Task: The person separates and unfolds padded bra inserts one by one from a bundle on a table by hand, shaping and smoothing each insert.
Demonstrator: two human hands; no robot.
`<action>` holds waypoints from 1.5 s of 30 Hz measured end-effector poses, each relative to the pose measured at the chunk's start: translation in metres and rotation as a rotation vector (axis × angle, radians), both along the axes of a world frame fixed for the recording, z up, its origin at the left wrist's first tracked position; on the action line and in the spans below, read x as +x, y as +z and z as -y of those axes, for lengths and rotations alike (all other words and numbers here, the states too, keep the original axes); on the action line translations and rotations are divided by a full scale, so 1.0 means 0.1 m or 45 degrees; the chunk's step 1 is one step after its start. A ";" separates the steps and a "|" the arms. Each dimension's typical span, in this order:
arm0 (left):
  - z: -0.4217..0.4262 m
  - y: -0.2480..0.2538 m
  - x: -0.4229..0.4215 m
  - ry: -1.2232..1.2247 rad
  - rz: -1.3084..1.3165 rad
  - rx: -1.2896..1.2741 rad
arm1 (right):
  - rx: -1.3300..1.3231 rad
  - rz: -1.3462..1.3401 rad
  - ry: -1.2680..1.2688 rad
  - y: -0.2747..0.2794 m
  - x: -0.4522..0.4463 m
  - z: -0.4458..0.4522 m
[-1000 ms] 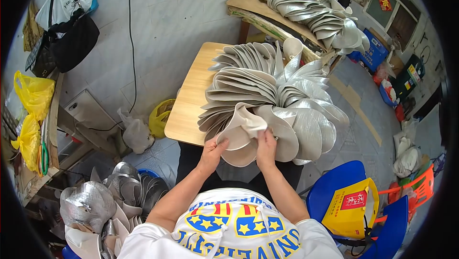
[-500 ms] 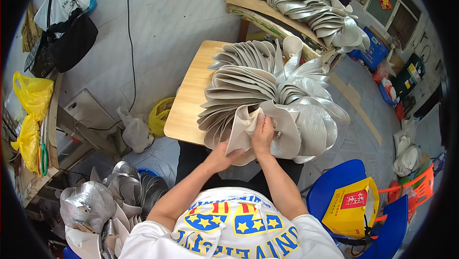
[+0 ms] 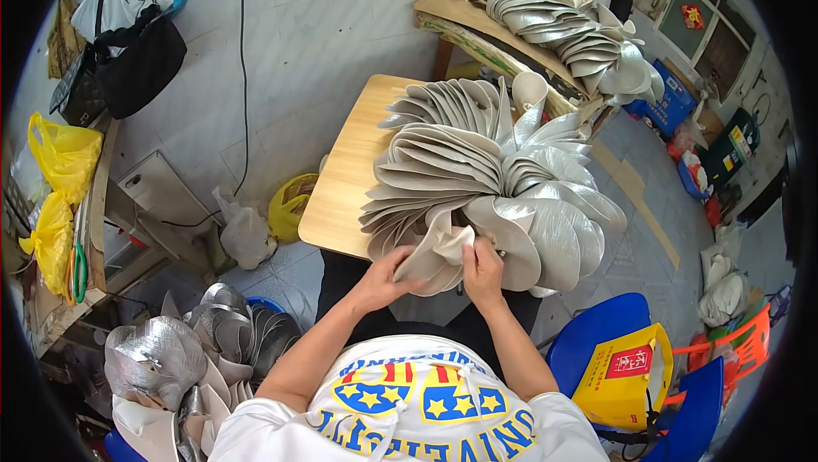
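Observation:
A soft beige piece (image 3: 433, 264) with a curved edge and a folded, cone-like middle is between my hands at the near side of the table. My left hand (image 3: 385, 279) has its fingers closed on the piece's left edge. Pinching the folded part from the right is my right hand (image 3: 483, 273). Just beyond lies a big fanned heap of similar pieces (image 3: 439, 155), beige on one face and shiny silver on the other. Some of these silver pieces (image 3: 567, 228) touch or nearly touch my right hand.
The heap covers much of the small wooden table (image 3: 336, 193). More pieces lie on a bench (image 3: 447, 10) behind and in a pile (image 3: 158, 360) at lower left. A blue chair (image 3: 609, 321) holding a yellow box bag (image 3: 618, 377) stands at right.
My right hand has moved down and to the right, drawing the beige fold lower. My left hand stays on the left edge. The whole view has shifted slightly.

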State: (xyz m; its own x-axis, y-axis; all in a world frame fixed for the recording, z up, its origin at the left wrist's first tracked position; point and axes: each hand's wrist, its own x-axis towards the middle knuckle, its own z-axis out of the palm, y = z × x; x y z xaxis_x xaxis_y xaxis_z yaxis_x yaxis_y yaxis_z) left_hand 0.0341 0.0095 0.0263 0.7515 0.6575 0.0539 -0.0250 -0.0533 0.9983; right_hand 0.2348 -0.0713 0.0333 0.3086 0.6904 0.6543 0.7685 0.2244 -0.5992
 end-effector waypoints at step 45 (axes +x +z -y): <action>-0.20 0.23 0.31 0.249 -0.059 0.175 | -0.301 0.409 -0.040 0.45 -0.24 -0.04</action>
State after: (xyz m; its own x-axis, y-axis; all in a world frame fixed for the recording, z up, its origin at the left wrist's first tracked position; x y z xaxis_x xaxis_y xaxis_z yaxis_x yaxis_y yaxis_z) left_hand 0.0651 0.0291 0.0497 0.6142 0.7798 0.1214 0.0447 -0.1880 0.9811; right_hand 0.2105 -0.0670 0.0782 0.1372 0.8269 0.5453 0.9295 0.0827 -0.3593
